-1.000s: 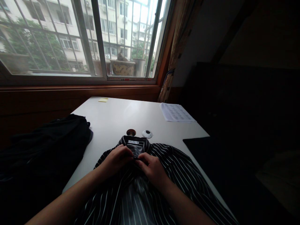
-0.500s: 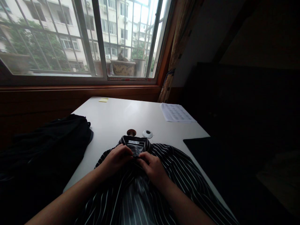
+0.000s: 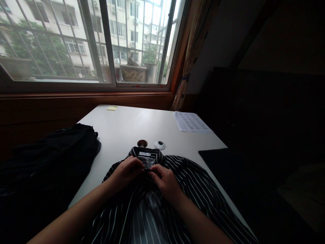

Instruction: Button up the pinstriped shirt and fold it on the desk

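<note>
A black shirt with thin white stripes (image 3: 193, 189) lies spread on the white table (image 3: 127, 125), its collar pointing away from me. My left hand (image 3: 125, 173) and my right hand (image 3: 165, 181) meet just below the collar, fingers pinched together on the shirt's front edges. A small white label shows inside the collar (image 3: 144, 154). What lies between the fingertips is too small to make out.
A heap of black cloth (image 3: 50, 159) lies at the table's left edge. A cable hole (image 3: 142, 143) and its round cap (image 3: 159, 145) sit just beyond the collar. A printed sheet (image 3: 190, 122) and a yellow note (image 3: 111, 108) lie farther back, under the window.
Almost nothing: my right hand's fingers have shifted slightly at the shirt's front, and both hands stay pinched below the collar.
</note>
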`<state>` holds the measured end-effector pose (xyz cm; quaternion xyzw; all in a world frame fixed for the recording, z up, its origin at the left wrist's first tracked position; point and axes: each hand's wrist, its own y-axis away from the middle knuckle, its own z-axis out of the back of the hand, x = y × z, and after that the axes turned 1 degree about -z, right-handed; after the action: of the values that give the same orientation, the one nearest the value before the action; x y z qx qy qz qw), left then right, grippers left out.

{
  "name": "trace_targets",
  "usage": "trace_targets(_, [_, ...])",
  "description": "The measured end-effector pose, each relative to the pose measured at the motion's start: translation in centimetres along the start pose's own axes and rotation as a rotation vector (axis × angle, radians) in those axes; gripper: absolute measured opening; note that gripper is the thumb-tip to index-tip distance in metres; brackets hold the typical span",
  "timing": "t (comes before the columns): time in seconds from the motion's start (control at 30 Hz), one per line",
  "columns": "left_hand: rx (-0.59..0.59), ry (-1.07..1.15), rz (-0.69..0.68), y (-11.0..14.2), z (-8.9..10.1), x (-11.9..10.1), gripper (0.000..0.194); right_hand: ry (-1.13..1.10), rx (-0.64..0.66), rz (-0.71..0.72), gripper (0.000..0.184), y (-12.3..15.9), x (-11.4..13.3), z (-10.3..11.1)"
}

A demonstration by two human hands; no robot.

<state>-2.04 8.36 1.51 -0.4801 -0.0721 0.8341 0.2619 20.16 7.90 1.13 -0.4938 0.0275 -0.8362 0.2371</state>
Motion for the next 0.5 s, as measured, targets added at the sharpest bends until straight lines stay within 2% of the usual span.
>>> trace_targets(0.23, [0.005, -0.012, -0.022, 0.02, -0.32, 0.56, 0.006, 0.020, 0.016, -0.001, 0.005, 0.06, 0.01, 0.02])
trace_targets(0.5, [0.000, 0.034, -0.006, 0.03, -0.03, 0.11, 0.009, 0.006, 0.010, -0.006, 0.004, 0.01, -0.11, -0.06])
